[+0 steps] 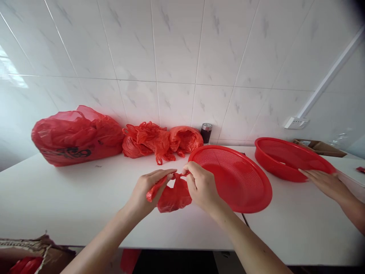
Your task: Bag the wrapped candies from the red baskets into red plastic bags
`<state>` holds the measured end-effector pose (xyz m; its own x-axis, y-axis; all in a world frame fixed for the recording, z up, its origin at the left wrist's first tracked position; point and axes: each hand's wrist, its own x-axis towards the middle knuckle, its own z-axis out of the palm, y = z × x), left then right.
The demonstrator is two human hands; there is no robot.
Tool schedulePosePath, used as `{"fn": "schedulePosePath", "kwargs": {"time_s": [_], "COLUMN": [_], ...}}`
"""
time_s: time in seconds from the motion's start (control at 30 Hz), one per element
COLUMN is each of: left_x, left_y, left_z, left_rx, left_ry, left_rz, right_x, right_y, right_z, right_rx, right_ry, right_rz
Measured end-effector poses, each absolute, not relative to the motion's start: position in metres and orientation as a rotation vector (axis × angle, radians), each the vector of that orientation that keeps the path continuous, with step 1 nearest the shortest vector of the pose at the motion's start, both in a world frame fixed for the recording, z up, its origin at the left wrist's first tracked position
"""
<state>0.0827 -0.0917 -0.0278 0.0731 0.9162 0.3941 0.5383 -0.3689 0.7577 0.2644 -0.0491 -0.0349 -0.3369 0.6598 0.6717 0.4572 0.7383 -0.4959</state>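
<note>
A small red plastic bag (176, 197) hangs between my two hands above the white table. My left hand (149, 188) is closed around a gathered strip of it, part of which sticks out past the fingers. With thumb and forefinger, my right hand (201, 184) pinches the bag's top edge. What lies inside the bag, if anything, I cannot make out. Just right of my right hand stands a wide red perforated basket (256, 199), tilted towards me.
Against the tiled wall lie a large filled red bag (74, 140), crumpled red bags (151, 139) and a dark bottle (206, 133). At right, another person's hand (327, 184) touches a second red basket (273, 167). A torn cardboard box (54, 257) sits at lower left.
</note>
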Motion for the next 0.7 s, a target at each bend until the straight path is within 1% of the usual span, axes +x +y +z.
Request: {"fn": "schedulePosePath", "kwargs": {"time_s": [0.1, 0.17, 0.27, 0.33, 0.53, 0.63, 0.7], "left_x": [0.053, 0.036, 0.027, 0.030, 0.023, 0.020, 0.027], "left_y": [-0.098, -0.108, -0.125, -0.131, -0.122, -0.115, -0.111], "left_z": [-0.049, -0.067, -0.091, -0.098, -0.094, -0.088, -0.084], "left_rx": [1.800, 1.682, 1.560, 1.493, 1.298, 1.468, 1.844], "left_ry": [1.577, 1.677, 1.751, 1.785, 1.775, 1.970, 2.002], "left_rz": [1.278, 1.274, 1.222, 1.247, 1.263, 1.405, 1.374], "right_x": [0.284, 0.300, 0.314, 0.314, 0.312, 0.315, 0.317], "right_y": [-0.045, -0.041, -0.039, -0.040, -0.054, -0.065, -0.076], "right_z": [-0.042, -0.050, -0.063, -0.070, -0.072, -0.077, -0.082], "right_rx": [-0.973, -1.099, -1.242, -1.295, -1.329, -1.274, -1.233], "right_ry": [-2.032, -2.042, -2.032, -1.978, -1.898, -1.897, -1.855], "right_rz": [0.124, 0.131, 0.218, 0.300, 0.624, 0.668, 0.647]}}
